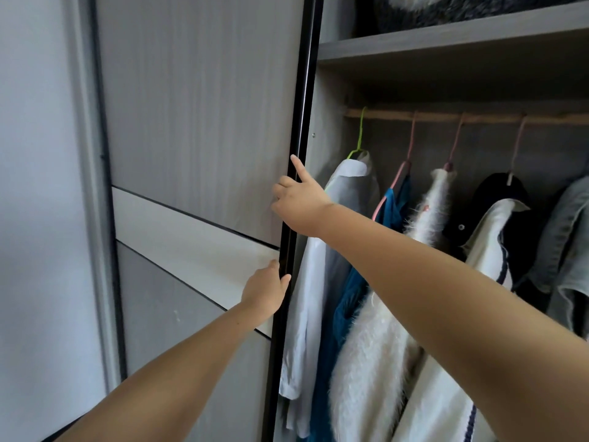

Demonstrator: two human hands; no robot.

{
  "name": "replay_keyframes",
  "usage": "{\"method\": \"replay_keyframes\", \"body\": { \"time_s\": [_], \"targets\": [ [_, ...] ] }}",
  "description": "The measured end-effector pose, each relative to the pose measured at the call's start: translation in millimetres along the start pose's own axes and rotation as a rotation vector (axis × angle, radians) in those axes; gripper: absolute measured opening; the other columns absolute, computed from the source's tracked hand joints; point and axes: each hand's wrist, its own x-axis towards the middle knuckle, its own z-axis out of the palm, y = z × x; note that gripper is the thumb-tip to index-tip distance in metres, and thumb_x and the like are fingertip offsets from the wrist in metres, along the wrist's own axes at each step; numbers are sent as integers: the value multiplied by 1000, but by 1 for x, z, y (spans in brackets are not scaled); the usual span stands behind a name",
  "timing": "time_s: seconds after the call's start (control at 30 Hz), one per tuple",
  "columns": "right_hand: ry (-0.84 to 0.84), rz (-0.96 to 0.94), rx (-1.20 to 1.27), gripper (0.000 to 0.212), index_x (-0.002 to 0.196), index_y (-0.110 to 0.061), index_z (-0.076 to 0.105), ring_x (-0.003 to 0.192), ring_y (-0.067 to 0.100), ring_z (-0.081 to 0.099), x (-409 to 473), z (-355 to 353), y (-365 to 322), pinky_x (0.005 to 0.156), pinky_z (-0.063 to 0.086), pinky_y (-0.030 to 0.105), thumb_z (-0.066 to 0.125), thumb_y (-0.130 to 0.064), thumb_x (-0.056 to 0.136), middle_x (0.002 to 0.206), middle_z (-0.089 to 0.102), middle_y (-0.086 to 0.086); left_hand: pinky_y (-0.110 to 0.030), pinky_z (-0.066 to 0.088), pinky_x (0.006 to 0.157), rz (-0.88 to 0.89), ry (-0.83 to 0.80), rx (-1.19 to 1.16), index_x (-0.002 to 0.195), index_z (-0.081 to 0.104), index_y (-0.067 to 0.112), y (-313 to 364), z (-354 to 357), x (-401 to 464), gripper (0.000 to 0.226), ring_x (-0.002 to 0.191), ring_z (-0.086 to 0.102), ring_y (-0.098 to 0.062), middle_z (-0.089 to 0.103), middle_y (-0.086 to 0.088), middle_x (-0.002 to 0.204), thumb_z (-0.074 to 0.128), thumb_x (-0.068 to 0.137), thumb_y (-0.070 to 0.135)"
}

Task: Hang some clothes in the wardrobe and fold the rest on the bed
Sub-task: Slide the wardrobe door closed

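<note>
At far left, a pale blank wall (35,186), then the grey wood-grain sliding wardrobe door (197,122) w/ a white diagonal band across it and a black edge strip (296,154) down its right side. Left hand (266,290) is on that edge low down: thumb on the black strip, fingers wrapped round behind the door edge, so it grips the door. Right hand (298,202) sits higher on the same edge, index finger straight & pointing up along the strip, other fingers curled onto the door front; can't tell if they actually clamp it.

Right of the door the wardrobe is open. On a wooden rail (446,118), left to right: light blue-white shirt (318,282) on a green wire hanger (360,135), teal garment (344,307) on a pink hanger, fluffy white sweater (376,346), white jacket w/ navy trim & black lining (484,237), pale denim piece (570,237) at far right edge. Grey shelf (446,43) above holds something dark & furry (446,8).
</note>
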Motion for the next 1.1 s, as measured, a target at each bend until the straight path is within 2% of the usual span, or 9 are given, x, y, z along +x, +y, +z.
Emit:
{"method": "replay_keyframes", "body": {
  "time_s": [0.13, 0.2, 0.27, 0.33, 0.47, 0.57, 0.73, 0.93, 1.1],
  "targets": [
    [77, 29, 76, 32, 113, -17, 65, 121, 23, 39, -36, 9, 11, 117, -7, 56, 42, -7, 91, 117, 51, 4, -31, 38, 61, 57, -22, -63, 97, 49, 10, 24, 7, -18, 24, 76, 58, -27, 59, -7, 79, 46, 99, 34],
    [106, 49, 101, 33, 111, -15, 66, 119, 25, 40, -58, 15, 18, 118, -6, 53, 41, -5, 91, 114, 52, 5, -31, 36, 56, 83, -42, -110, 76, 39, 16, 40, 10, -29, 30, 71, 57, -25, 56, -4, 72, 48, 97, 36],
    [124, 68, 127, 34, 108, -15, 66, 116, 27, 42, -77, 18, 25, 120, -4, 49, 40, -4, 91, 111, 53, 6, -31, 38, 56, 115, -64, -131, 69, 33, 20, 56, 13, -39, 35, 69, 59, -24, 55, -4, 69, 50, 95, 37],
    [174, 83, 149, 34, 103, -14, 69, 111, 29, 45, -100, 24, 30, 121, 0, 46, 40, -2, 90, 106, 56, 7, -32, 40, 57, 147, -89, -156, 69, 34, 19, 74, 20, -52, 36, 69, 61, -25, 55, -6, 69, 50, 95, 38],
    [379, 141, 113, 22, 68, -10, 72, 77, 30, 59, -154, 28, 40, 110, 36, 50, 58, 7, 71, 69, 59, 7, -32, 38, 53, 243, -110, -129, 69, 34, 18, 111, 37, -74, 36, 63, 56, -24, 57, -7, 67, 49, 94, 40],
    [412, 179, 77, 24, 59, -13, 68, 65, 26, 56, -198, 36, 39, 102, 45, 47, 60, 8, 67, 59, 53, 3, -31, 31, 48, 358, -116, -123, 69, 30, 21, 139, 52, -93, 38, 58, 48, -19, 48, 0, 62, 49, 95, 41],
    [453, 227, 100, 27, 58, -11, 63, 62, 26, 51, -274, 57, 38, 106, 40, 44, 52, 11, 71, 60, 50, 5, -33, 39, 55, 566, -166, -190, 75, 31, 22, 188, 71, -127, 32, 63, 52, -22, 48, 9, 61, 50, 96, 37],
    [427, 300, 74, 30, 61, -10, 62, 66, 27, 56, -344, 59, 52, 107, 38, 50, 50, 10, 79, 64, 52, 5, -43, 49, 74, 691, -278, -259, 92, 52, 9, 231, 83, -159, 21, 79, 64, -28, 68, -10, 83, 46, 99, 29],
    [250, 323, 44, 25, 67, -9, 66, 74, 29, 60, -409, 51, 68, 110, 32, 52, 55, 10, 78, 72, 59, 6, -44, 51, 77, 770, -401, -340, 97, 51, 5, 274, 103, -190, 17, 84, 64, -27, 66, -13, 90, 42, 101, 20]
  ]
}}
